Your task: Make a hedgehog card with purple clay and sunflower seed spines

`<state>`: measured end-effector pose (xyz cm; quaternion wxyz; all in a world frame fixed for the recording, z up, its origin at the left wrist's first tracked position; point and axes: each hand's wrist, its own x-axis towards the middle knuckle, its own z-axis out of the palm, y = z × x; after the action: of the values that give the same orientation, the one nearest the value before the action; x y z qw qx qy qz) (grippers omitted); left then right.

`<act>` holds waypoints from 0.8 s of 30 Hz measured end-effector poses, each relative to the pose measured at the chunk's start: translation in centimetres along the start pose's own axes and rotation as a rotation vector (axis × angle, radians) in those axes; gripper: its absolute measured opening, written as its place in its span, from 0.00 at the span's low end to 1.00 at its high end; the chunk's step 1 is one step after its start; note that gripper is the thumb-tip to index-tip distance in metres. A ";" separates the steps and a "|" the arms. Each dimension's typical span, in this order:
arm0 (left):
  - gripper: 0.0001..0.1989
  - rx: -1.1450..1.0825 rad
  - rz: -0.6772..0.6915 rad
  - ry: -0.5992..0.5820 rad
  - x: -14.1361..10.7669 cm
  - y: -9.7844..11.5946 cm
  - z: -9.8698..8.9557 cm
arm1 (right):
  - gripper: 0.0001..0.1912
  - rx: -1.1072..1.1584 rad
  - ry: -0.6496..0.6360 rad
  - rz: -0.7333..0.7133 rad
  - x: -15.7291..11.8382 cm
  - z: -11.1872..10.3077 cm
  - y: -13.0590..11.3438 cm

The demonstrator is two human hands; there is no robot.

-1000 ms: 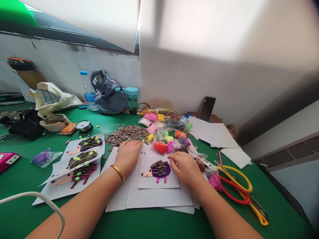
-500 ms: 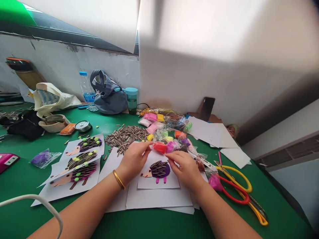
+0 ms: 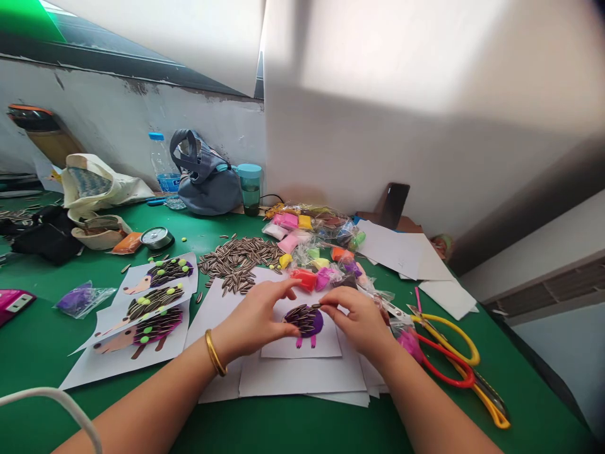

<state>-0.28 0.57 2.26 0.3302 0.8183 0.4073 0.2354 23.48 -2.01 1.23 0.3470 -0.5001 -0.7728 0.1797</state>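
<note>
A hedgehog picture (image 3: 322, 323) with a purple clay body, pink feet and striped seeds for spines lies on white paper (image 3: 302, 378) in front of me. My left hand (image 3: 258, 318) is over the picture's left side, thumb and fingers apart, holding nothing. From the right, my right hand (image 3: 357, 315) pinches a sunflower seed (image 3: 316, 306) at the upper edge of the purple body. Just behind the hands is a red clay packet (image 3: 304, 279). A pile of sunflower seeds (image 3: 241, 255) spreads behind my left hand.
Finished-looking hedgehog pictures (image 3: 155, 302) lie at the left. Clay packets (image 3: 326, 252) are heaped behind my right hand. Scissors (image 3: 449, 347) and a yellow cutter (image 3: 491, 403) lie at the right. A blue bag (image 3: 208, 189), a teal-lidded bottle (image 3: 249, 189) and a phone (image 3: 395, 205) stand at the back.
Both hands have come away from the red packet, toward me. The left hand has opened and lowered over the picture. A seed now shows at my right fingertips.
</note>
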 end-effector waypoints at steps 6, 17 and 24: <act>0.51 0.347 0.030 -0.185 -0.1 -2.0 -0.8 | 0.07 -0.249 -0.172 0.119 0.7 -1.2 0.9; 0.48 0.367 0.035 -0.162 0.3 -2.7 -0.3 | 0.07 -0.402 -0.210 0.032 0.3 0.2 0.8; 0.48 0.351 0.024 -0.173 0.4 -2.6 -0.4 | 0.07 -0.470 -0.206 -0.022 0.1 0.9 0.7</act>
<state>-1.63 2.20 0.71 0.2135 0.8854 0.4023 0.0935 23.22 -1.52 0.19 0.1426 -0.5374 -0.8302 0.0414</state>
